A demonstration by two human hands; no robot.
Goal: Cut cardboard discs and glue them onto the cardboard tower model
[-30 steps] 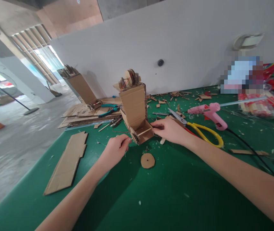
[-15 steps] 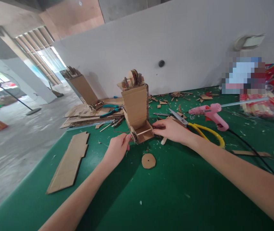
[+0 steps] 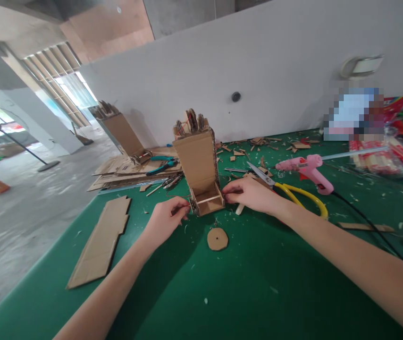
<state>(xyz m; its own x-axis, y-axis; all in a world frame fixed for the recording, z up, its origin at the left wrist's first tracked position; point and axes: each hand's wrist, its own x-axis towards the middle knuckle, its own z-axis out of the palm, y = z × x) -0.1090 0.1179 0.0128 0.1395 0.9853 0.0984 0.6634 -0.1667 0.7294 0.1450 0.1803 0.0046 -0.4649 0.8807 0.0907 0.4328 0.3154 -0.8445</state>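
Note:
An upright cardboard model (image 3: 197, 158) stands on the green table, with a shallow box at its foot and several cardboard discs (image 3: 191, 121) on top. A thin wooden stick (image 3: 208, 198) spans the box. Small cardboard wheels (image 3: 193, 206) sit on the box's left side, where the fingertips of my left hand (image 3: 166, 218) pinch at the model. From the other side, my right hand (image 3: 253, 194) has thumb and fingers closed against the box's right wall. What exactly lies between the fingertips is partly hidden. A loose cardboard disc (image 3: 217, 239) with a centre hole lies in front.
To the left lies a notched cardboard piece (image 3: 98, 243). Yellow-handled scissors (image 3: 302, 196) and a pink glue gun (image 3: 307, 170) with a black cord are on the right. Behind are teal pliers (image 3: 162, 164), a second cardboard model (image 3: 125, 134), cardboard sheets and scraps along the wall.
The model's upper part has tipped slightly left. My left hand has shifted a little left, and its fingers have curled in more at the wheels. My right hand stays at the right wall.

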